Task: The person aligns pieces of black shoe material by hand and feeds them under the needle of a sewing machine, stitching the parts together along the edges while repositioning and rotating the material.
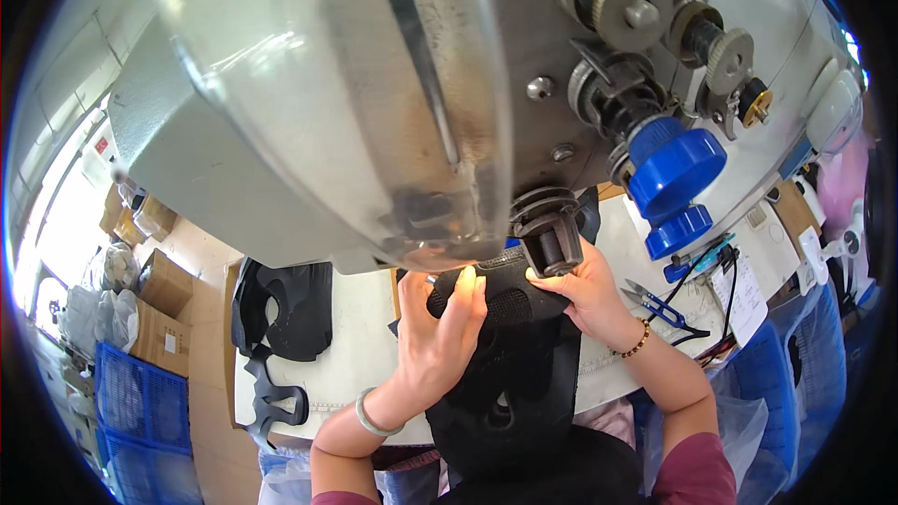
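Observation:
A black padded mesh piece [513,305] lies under the head of a large grey industrial sewing machine [234,168]. My left hand [435,337] is closed on its left edge, thumb and fingers pressed together near the needle area. On the right edge, my right hand [591,295] grips the same piece, thumb on top and the other fingers mostly hidden beneath. A long black panel [505,365] with a small cut-out hangs from there toward my lap. The machine's clear cover hides the needle and stitching point.
Black cut pieces [301,309] lie on the white table [360,318] at left. Blue-handled scissors [653,305] and dark cords rest at right. Blue tension knobs [675,178] jut out above my right hand. Blue crates [140,397] and cardboard boxes [164,332] stand farther left.

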A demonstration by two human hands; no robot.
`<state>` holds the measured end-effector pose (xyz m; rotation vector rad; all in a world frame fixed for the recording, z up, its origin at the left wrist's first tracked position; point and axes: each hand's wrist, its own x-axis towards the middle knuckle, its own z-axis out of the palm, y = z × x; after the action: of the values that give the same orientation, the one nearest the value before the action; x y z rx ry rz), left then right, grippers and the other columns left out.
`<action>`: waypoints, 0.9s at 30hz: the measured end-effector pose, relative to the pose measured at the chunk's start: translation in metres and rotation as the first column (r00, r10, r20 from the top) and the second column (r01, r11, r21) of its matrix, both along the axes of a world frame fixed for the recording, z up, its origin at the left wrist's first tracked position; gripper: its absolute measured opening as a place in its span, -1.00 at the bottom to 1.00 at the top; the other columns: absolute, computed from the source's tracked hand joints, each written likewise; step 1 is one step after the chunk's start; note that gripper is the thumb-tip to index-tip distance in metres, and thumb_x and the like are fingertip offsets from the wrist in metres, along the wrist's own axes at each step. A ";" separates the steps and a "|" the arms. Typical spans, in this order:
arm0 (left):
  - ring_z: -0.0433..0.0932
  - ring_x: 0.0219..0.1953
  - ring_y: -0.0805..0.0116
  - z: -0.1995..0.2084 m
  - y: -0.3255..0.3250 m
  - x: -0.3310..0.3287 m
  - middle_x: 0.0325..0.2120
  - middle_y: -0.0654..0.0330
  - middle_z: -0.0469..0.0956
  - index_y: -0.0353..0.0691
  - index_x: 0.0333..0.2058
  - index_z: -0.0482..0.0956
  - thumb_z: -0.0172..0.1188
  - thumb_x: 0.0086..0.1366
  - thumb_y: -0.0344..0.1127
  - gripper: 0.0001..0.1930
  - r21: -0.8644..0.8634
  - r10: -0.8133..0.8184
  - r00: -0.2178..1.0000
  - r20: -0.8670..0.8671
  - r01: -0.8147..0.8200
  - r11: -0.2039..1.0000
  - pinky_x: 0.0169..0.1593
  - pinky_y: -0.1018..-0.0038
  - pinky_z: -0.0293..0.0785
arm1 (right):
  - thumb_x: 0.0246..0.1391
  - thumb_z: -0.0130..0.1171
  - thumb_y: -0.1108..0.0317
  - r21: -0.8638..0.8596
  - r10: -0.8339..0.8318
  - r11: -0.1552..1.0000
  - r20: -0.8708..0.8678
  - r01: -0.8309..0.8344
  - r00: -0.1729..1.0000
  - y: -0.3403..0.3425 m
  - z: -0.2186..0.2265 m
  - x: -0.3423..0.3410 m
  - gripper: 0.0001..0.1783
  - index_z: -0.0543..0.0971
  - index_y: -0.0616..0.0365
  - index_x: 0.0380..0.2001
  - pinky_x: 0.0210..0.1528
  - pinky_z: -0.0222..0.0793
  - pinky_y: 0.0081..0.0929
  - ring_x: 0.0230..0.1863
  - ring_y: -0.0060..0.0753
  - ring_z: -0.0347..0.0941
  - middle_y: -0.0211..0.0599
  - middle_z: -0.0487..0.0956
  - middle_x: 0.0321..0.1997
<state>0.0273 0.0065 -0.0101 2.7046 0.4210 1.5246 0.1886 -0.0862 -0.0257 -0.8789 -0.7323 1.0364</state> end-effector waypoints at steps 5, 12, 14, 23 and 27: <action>0.46 -0.29 0.15 0.001 0.000 0.003 -0.18 -0.06 0.34 -0.30 -0.32 0.45 0.23 0.05 -0.57 -0.80 -0.006 0.037 0.999 -0.005 -0.037 0.999 -0.28 0.38 0.43 | 0.04 0.18 0.41 0.058 -0.032 0.998 0.072 0.028 0.997 0.002 0.002 0.000 -0.72 0.42 0.10 -0.15 -0.56 0.14 -0.85 -0.45 -0.86 0.26 -0.63 0.36 -0.41; 0.42 -0.19 0.07 0.006 0.003 -0.004 -0.18 -0.06 0.34 -0.28 -0.28 0.45 0.20 0.10 -0.52 -0.81 -0.091 0.049 0.998 -0.028 -0.051 0.995 -0.16 0.32 0.38 | 0.04 0.18 0.39 0.063 -0.032 0.998 0.030 0.030 0.999 0.002 0.004 -0.006 -0.77 0.29 0.01 -0.42 -0.66 -0.06 -0.87 -0.61 -0.90 0.09 -0.68 0.27 -0.50; 0.39 -0.10 0.00 0.011 -0.003 -0.008 -0.17 -0.02 0.35 -0.30 -0.27 0.45 0.20 0.07 -0.51 -0.79 -0.111 0.161 0.985 -0.068 -0.168 0.979 -0.03 0.23 0.30 | 0.08 0.15 0.38 0.062 -0.049 0.997 0.034 0.047 0.998 0.000 0.003 -0.010 -0.74 0.23 -0.01 -0.46 -0.68 -0.13 -0.86 -0.67 -0.90 0.03 -0.67 0.27 -0.53; 0.45 0.00 0.17 0.005 -0.015 -0.009 -0.10 0.08 0.46 -0.38 -0.10 0.51 0.12 -0.01 -0.55 -0.60 0.190 0.017 0.977 -0.214 0.024 0.981 0.10 0.26 0.38 | 0.18 0.04 0.45 0.125 -0.377 0.907 -0.192 0.403 0.906 -0.001 0.002 -0.096 -0.84 0.25 0.09 -0.31 -0.62 0.00 -0.84 -0.60 -0.88 0.09 -0.59 0.24 -0.50; 0.51 -0.07 0.20 0.013 -0.002 -0.017 -0.18 0.13 0.52 -0.36 -0.17 0.57 0.16 -0.04 -0.52 -0.64 0.177 -0.064 0.983 -0.172 0.095 0.980 0.04 0.30 0.46 | 0.23 -0.07 0.43 0.164 -0.227 0.943 -0.315 0.288 0.922 -0.018 0.007 -0.114 -0.81 0.19 0.12 -0.14 -0.67 0.08 -0.79 -0.70 -0.75 0.18 -0.41 0.34 -0.50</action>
<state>0.0099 0.0049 0.0027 2.9620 0.1768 1.3890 0.0745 -0.1038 -0.0186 -0.6045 -0.4494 0.8123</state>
